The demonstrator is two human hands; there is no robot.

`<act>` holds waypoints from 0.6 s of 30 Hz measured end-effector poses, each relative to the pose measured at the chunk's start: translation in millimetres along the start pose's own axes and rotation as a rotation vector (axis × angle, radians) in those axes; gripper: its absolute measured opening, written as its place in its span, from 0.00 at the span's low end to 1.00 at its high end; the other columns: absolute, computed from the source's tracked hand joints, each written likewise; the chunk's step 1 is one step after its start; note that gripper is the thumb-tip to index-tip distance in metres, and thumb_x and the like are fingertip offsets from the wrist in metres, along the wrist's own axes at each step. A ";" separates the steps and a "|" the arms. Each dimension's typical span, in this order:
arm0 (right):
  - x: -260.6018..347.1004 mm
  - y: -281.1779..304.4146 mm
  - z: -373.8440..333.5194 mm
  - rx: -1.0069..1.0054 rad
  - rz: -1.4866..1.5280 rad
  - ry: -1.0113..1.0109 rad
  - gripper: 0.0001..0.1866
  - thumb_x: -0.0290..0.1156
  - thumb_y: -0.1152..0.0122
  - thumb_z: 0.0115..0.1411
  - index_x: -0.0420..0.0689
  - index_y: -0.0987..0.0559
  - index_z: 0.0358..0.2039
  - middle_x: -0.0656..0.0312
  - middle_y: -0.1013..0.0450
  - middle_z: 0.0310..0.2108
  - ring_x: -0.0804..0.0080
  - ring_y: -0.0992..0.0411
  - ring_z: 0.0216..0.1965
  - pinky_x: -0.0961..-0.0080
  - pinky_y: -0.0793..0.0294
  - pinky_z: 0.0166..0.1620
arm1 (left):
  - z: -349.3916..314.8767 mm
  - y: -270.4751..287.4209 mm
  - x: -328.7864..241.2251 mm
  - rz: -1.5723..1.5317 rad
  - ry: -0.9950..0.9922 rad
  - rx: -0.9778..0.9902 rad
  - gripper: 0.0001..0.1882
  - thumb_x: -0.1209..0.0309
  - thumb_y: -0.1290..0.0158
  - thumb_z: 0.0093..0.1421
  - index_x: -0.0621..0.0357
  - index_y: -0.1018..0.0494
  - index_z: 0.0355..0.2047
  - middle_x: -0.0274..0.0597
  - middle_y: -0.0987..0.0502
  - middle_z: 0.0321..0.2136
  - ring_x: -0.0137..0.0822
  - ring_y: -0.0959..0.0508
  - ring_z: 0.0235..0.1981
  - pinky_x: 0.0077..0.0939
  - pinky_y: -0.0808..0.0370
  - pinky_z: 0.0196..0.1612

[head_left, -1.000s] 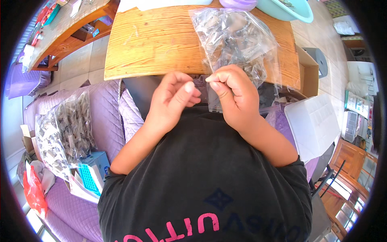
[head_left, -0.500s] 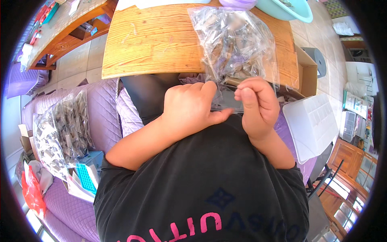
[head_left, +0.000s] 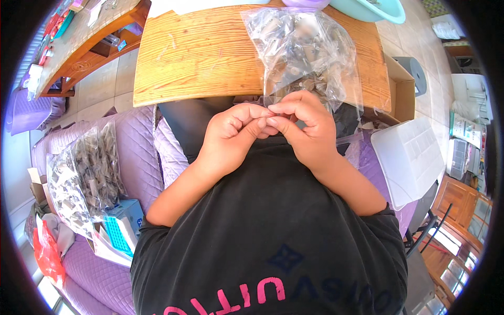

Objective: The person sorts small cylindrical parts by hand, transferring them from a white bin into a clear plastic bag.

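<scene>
My left hand (head_left: 233, 131) and my right hand (head_left: 310, 128) meet in front of my chest, thumbs and forefingers pinched tip to tip. Whatever lies between the fingertips is too small to make out. Just beyond them, a large clear plastic bag (head_left: 302, 50) full of small grey-brown packets lies on the wooden table (head_left: 199, 52). Its lower end hangs over the table's near edge, partly hidden behind my right hand.
Left, on a purple quilted sofa (head_left: 134, 136), another clear bag of packets (head_left: 94, 173) leans beside a blue box (head_left: 126, 215) and a red plastic bag (head_left: 47, 252). Right are a white plastic container (head_left: 407, 163) and a cardboard box (head_left: 401, 89). A light-blue basin (head_left: 367, 10) stands at the far right.
Both hands have come together; the right moved left and away from the bag's near end, and the left turned so its fingertips touch the right's. The bag's hanging end has shifted.
</scene>
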State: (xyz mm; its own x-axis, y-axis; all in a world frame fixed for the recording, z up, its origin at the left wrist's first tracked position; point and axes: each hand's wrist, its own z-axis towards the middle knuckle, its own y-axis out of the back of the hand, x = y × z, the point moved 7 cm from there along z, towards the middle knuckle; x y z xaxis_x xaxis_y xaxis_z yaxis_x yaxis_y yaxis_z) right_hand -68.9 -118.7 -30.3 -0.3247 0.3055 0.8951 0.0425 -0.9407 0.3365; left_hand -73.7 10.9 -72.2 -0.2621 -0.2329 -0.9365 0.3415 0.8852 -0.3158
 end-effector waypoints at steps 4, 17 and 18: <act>8.4 0.8 0.8 -0.051 -0.106 0.067 0.06 0.21 0.36 0.45 0.41 0.22 0.27 0.59 0.30 0.26 0.68 0.30 0.25 0.77 0.32 0.26 | -1.1 -0.8 -2.8 0.046 -0.034 0.015 0.08 0.75 0.56 0.63 0.64 0.28 0.39 0.36 0.24 0.31 0.25 0.24 0.34 0.18 0.27 0.39; 22.8 -1.9 2.0 -0.072 -0.322 0.314 0.06 0.24 0.39 0.44 0.43 0.28 0.23 0.60 0.32 0.23 0.61 0.32 0.24 0.69 0.35 0.26 | -3.7 6.0 -6.0 0.112 -0.111 -0.035 0.09 0.82 0.55 0.58 0.65 0.29 0.40 0.41 0.25 0.35 0.27 0.23 0.33 0.20 0.26 0.36; 23.4 -2.6 2.2 -0.063 -0.328 0.316 0.06 0.24 0.40 0.44 0.44 0.28 0.23 0.60 0.32 0.23 0.61 0.32 0.24 0.69 0.35 0.26 | -2.5 7.8 -7.3 0.112 -0.112 -0.035 0.09 0.82 0.55 0.58 0.65 0.29 0.40 0.41 0.25 0.35 0.27 0.23 0.33 0.20 0.26 0.36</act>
State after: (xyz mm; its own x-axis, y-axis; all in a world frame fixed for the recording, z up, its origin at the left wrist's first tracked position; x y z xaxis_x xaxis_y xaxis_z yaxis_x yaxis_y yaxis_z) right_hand -74.5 -108.7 -9.6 -0.5841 0.5379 0.6079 -0.1649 -0.8119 0.5600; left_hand -71.4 20.5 -67.5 -0.1214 -0.1741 -0.9772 0.3312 0.9210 -0.2052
